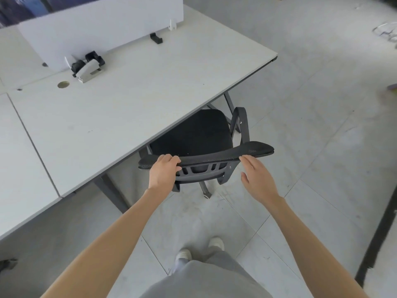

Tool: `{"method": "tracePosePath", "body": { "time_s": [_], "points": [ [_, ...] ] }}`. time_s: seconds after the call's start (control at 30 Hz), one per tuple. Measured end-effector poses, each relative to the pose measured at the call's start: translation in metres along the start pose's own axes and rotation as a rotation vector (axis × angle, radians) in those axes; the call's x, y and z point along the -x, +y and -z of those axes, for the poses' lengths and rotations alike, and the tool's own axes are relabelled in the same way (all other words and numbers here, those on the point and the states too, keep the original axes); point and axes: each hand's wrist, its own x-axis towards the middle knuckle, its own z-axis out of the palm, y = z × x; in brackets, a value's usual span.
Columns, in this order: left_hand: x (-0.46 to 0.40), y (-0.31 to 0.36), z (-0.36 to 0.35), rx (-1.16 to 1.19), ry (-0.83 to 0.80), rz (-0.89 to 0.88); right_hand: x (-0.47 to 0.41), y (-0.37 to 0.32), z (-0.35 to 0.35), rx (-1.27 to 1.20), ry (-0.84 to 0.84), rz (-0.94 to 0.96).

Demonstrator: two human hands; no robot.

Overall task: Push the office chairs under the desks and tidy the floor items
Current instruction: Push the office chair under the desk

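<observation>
A black office chair [193, 134] stands at the near edge of a white desk [129, 108], its seat partly under the desktop. Its mesh backrest top runs across the middle of the view. My left hand [164, 172] grips the left part of the backrest top, fingers curled over it. My right hand [256, 179] is just off the backrest on the right, fingers spread, fingertips at its edge and holding nothing. The chair's right armrest [241, 123] stays outside the desk corner. One caster [206, 193] shows below the backrest.
A white partition [96, 29] stands along the desk's back, with a grey and black clamp device [88, 66] in front of it. Another desk [19, 158] adjoins on the left. Clear plastic items [386, 33] lie on the tiled floor far right. A black strip [378, 233] crosses the floor right.
</observation>
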Motion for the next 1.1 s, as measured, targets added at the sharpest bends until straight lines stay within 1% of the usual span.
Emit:
{"method": "tracePosePath", "body": {
  "time_s": [0.13, 0.3, 0.43, 0.57, 0.67, 0.77, 0.87, 0.97, 1.1],
  "points": [
    [0.005, 0.019, -0.011, 0.009, 0.050, -0.006, -0.005, 0.023, -0.003, 0.044, 0.058, 0.025],
    [0.011, 0.058, -0.030, 0.037, 0.056, 0.016, -0.021, 0.068, -0.002, 0.084, 0.132, 0.076],
    [0.010, 0.093, -0.057, 0.047, 0.161, 0.040, -0.041, 0.122, 0.000, 0.089, 0.151, 0.210],
    [0.003, 0.145, -0.084, 0.092, 0.268, 0.156, -0.072, 0.174, 0.015, 0.024, 0.121, 0.345],
    [-0.003, 0.179, -0.096, 0.142, 0.316, 0.229, -0.093, 0.204, 0.025, 0.029, 0.105, 0.446],
    [-0.008, 0.203, -0.100, 0.159, 0.330, 0.317, -0.113, 0.222, 0.032, 0.001, 0.075, 0.502],
    [-0.013, 0.211, -0.097, 0.159, 0.291, 0.375, -0.121, 0.234, 0.034, 0.016, 0.095, 0.565],
    [-0.012, 0.208, -0.094, 0.151, 0.252, 0.394, -0.128, 0.239, 0.031, 0.031, 0.143, 0.640],
    [-0.008, 0.213, -0.098, 0.102, 0.278, 0.382, -0.136, 0.240, 0.027, -0.055, 0.143, 0.654]
  ]
}}
